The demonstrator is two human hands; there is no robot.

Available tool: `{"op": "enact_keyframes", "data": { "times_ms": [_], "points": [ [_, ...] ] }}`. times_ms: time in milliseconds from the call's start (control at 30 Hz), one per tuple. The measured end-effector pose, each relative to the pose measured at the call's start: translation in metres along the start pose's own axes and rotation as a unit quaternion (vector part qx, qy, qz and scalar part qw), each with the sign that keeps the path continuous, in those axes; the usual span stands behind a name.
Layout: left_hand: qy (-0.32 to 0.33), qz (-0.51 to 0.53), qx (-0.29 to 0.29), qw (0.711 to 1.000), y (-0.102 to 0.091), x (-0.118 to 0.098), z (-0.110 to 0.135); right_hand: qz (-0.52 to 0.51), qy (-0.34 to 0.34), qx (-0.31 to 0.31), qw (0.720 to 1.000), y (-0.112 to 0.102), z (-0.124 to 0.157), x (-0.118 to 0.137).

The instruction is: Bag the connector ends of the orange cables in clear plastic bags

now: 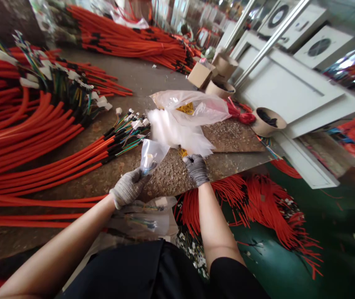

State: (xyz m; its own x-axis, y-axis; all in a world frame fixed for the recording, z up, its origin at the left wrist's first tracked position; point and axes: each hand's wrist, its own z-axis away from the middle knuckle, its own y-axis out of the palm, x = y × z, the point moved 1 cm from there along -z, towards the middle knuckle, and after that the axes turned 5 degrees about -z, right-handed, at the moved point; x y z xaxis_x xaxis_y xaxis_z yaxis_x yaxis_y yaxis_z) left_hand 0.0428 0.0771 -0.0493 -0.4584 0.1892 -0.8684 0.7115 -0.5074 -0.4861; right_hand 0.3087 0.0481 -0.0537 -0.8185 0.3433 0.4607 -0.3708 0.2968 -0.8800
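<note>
My left hand (130,187), in a grey knit glove, is closed around the gathered neck of a small clear plastic bag (153,154). A white connector and wire ends show dimly inside the bag. My right hand (196,169), gloved alike, has its fingers curled together at the near edge of a stack of clear plastic bags (177,132). Beside its fingertips lie thin yellow ties or bands (183,152); whether the fingers pinch one cannot be made out. Left of the stack lie orange-sheathed cables (81,170) with coloured wire ends and white connectors.
More orange cable bundles (15,112) cover the left of the bench, and another bundle (134,41) lies at the back. Cardboard tubs (267,121) and a small box (200,74) stand at the right. Cables (267,203) hang near the green floor. White cabinets (289,79) stand beyond.
</note>
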Motion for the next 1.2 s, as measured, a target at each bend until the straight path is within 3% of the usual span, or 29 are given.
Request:
{"op": "enact_keyframes", "data": {
  "times_ms": [67, 167, 467, 600, 667, 733, 800, 867, 967, 1033, 1067, 1100, 1133, 1200],
  "points": [
    [0.002, 0.02, -0.001, 1.0, 0.0, 0.002, -0.001, -0.032, -0.031, -0.014, 0.999, 0.0, -0.001, 0.001],
    [0.003, 0.038, -0.005, 0.999, 0.0, 0.005, -0.003, -0.024, -0.021, -0.027, 0.999, 0.0, 0.002, 0.003],
    [0.011, 0.05, 0.002, 0.999, 0.001, 0.005, -0.004, 0.129, -0.026, 0.098, 0.986, 0.01, 0.008, 0.03],
    [-0.002, 0.082, 0.01, 0.997, 0.001, 0.005, -0.002, 0.171, -0.028, 0.107, 0.979, 0.004, 0.003, 0.042],
    [0.006, 0.141, -0.001, 0.99, -0.001, 0.003, -0.003, 0.122, -0.052, 0.07, 0.989, -0.001, 0.007, 0.054],
    [0.025, 0.214, -0.026, 0.976, -0.006, -0.001, -0.005, -0.029, -0.118, 0.062, 0.991, -0.003, 0.016, 0.072],
    [0.031, 0.254, -0.031, 0.966, -0.013, -0.005, -0.006, -0.228, -0.181, 0.097, 0.952, -0.002, 0.026, 0.094],
    [0.017, 0.247, -0.016, 0.969, -0.021, -0.01, -0.006, -0.394, -0.174, 0.134, 0.893, 0.002, 0.037, 0.112],
    [-0.003, 0.217, -0.021, 0.976, -0.031, -0.013, -0.003, -0.594, -0.023, 0.198, 0.78, 0.008, 0.053, 0.121],
    [-0.011, 0.212, -0.038, 0.976, -0.031, -0.012, -0.003, -0.644, 0.07, 0.317, 0.693, 0.013, 0.066, 0.117],
    [-0.012, 0.211, -0.037, 0.977, -0.029, -0.01, -0.004, -0.639, 0.086, 0.373, 0.667, 0.014, 0.071, 0.112],
    [-0.01, 0.21, -0.036, 0.977, -0.026, -0.007, -0.005, -0.625, 0.081, 0.409, 0.661, 0.013, 0.074, 0.108],
    [-0.003, 0.205, -0.038, 0.978, -0.022, -0.004, -0.008, -0.605, 0.058, 0.415, 0.677, 0.01, 0.074, 0.105],
    [0.014, 0.157, -0.046, 0.986, -0.013, 0.004, -0.013, -0.532, -0.029, 0.338, 0.776, -0.003, 0.066, 0.102]
  ]
}}
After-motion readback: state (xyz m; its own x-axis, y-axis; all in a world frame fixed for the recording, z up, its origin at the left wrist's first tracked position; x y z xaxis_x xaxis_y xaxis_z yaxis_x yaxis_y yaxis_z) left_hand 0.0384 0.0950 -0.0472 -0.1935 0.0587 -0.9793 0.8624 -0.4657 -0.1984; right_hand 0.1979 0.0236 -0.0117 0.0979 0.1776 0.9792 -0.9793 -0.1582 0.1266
